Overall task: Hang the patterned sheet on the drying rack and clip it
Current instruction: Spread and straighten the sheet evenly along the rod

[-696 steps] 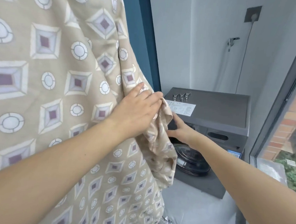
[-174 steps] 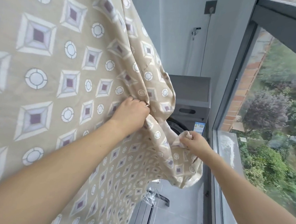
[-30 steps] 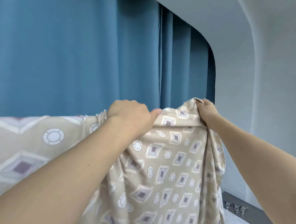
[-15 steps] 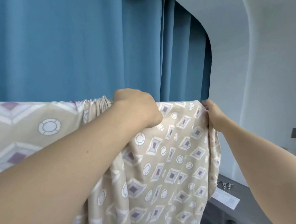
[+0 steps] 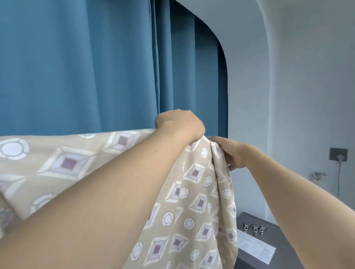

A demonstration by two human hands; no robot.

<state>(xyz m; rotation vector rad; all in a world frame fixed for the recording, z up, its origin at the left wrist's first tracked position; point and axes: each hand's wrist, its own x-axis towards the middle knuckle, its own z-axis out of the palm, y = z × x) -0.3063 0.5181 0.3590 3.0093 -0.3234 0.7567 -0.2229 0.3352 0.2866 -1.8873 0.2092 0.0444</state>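
Note:
The patterned sheet (image 5: 190, 214) is beige with white circles and purple-centred diamonds. It stretches from the left edge to the centre and hangs down in folds. My left hand (image 5: 179, 126) grips its top edge with curled fingers. Just to the right, my right hand (image 5: 231, 153) holds the sheet's bunched end corner. The drying rack is hidden behind the fabric. Three metal clips (image 5: 254, 229) lie on the washing machine at lower right.
Blue curtains (image 5: 94, 56) fill the background behind the sheet. A grey washing machine (image 5: 286, 251) with a paper label (image 5: 255, 249) stands at lower right. A wall socket (image 5: 338, 154) and a tap (image 5: 318, 175) are on the right wall.
My two hands have come closer together at the sheet's top edge, so the end of the sheet is now bunched between them. The view has shifted a little to the right.

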